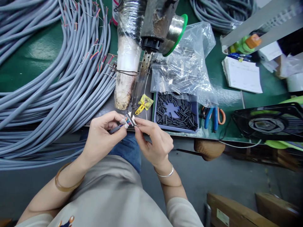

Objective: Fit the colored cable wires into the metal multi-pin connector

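Close to the front edge of the bench, my left hand (104, 135) pinches a grey cable (115, 129) near its stripped end, where thin coloured wires fan out. White covers sit on the thumb and a fingertip. My right hand (153, 138) grips the end of a small metal multi-pin connector (131, 118) between thumb and fingers. The coloured wires lie against the connector's pins; which are joined is too small to tell. Directly over it points the tip of a soldering iron (142, 78) fixed in a stand. A thin strand of solder (146, 108) hangs just behind my right fingers.
Bundled grey cables (78, 82) cover the left side. Behind the iron stands a solder spool (175, 34). To the right are a bag of metal connectors (182, 63), a blue tray (175, 128) of black sleeves, pliers (215, 118), a fan (267, 123) and papers (243, 75).
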Motion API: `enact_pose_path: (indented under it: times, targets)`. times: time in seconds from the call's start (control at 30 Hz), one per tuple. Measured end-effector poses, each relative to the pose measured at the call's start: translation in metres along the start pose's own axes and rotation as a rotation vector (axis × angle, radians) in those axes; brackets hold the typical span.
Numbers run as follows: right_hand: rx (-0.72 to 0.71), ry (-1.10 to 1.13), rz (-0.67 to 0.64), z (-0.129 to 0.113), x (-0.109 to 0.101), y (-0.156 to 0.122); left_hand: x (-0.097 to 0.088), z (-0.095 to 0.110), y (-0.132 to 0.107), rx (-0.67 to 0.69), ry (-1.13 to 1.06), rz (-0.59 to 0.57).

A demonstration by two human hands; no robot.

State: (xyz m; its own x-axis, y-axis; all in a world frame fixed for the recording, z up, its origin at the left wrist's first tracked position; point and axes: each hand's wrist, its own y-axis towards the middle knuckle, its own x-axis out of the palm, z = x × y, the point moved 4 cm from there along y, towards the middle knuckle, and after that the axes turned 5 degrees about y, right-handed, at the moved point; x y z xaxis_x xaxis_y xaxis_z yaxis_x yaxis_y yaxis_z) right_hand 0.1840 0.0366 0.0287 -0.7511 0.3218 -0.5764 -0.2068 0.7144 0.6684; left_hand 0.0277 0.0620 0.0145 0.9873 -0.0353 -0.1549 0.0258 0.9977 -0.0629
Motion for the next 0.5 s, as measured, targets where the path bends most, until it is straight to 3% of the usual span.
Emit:
enact_pose_path:
  times: [0.17,0.5]
  targets:
    - [0.012,0.028,0.007,-0.001,0.001,0.003,-0.001,0.002,0.001,0.013,0.018,0.068]
    - [-0.025,0.011,0.034,-0.002,0.000,0.004,-0.004,0.012,0.004,0.045,0.054,0.087]
